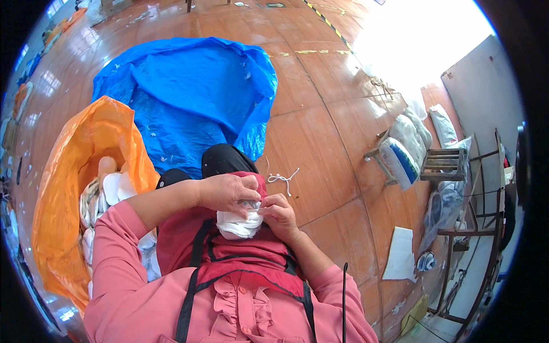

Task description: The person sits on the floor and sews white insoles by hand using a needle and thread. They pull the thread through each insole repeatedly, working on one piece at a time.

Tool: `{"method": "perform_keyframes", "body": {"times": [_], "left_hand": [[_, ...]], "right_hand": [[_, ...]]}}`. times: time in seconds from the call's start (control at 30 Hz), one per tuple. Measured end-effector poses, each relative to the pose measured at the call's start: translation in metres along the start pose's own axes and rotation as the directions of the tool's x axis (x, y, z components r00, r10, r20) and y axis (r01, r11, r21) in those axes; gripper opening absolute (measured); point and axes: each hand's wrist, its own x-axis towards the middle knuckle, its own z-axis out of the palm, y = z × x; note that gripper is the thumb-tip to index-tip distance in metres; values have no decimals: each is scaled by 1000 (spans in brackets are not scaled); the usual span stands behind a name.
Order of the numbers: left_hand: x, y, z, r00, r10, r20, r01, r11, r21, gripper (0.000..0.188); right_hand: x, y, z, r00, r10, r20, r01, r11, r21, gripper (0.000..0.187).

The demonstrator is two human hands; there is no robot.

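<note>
In my lap rests a bundle of soft white layered pieces (237, 227), on top of a dark red apron (186, 237) with black straps. My left hand (227, 193) bends over its far side, fingers closed on the upper edge. At the right edge, my right hand (278, 214) pinches the bundle with thumb and fingertips. The two hands nearly meet there, and a small bluish patch shows between them. What exactly the fingertips grip is partly hidden.
An orange sack (57, 211) holding white and beige flat pieces stands at my left. A blue plastic sheet (189, 91) spreads ahead. White string (283, 179) lies on the floor. To the right are a wooden stool (443, 164), stuffed bags (409, 134) and a white sheet piece (400, 254).
</note>
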Motion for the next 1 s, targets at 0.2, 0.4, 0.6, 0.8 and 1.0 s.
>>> {"method": "perform_keyframes", "body": {"times": [0.2,0.4,0.6,0.8,1.0], "left_hand": [[-6,10,4,985,161,-52,-153,979,133,41],[-16,20,14,997,62,-41,-53,978,202,33],[-24,24,22,996,-18,-90,41,964,263,33],[-17,30,9,982,-144,123,101,947,304,32],[-12,37,3,935,-291,202,196,901,387,31]], "right_hand": [[-1,-4,1,998,-28,65,27,1000,10,19],[-2,-7,3,993,-39,112,38,999,9,17],[2,-10,6,992,-43,120,42,999,10,17],[0,-5,14,981,-47,190,49,999,-3,16],[3,-11,18,989,-22,144,28,999,-36,18]]}}
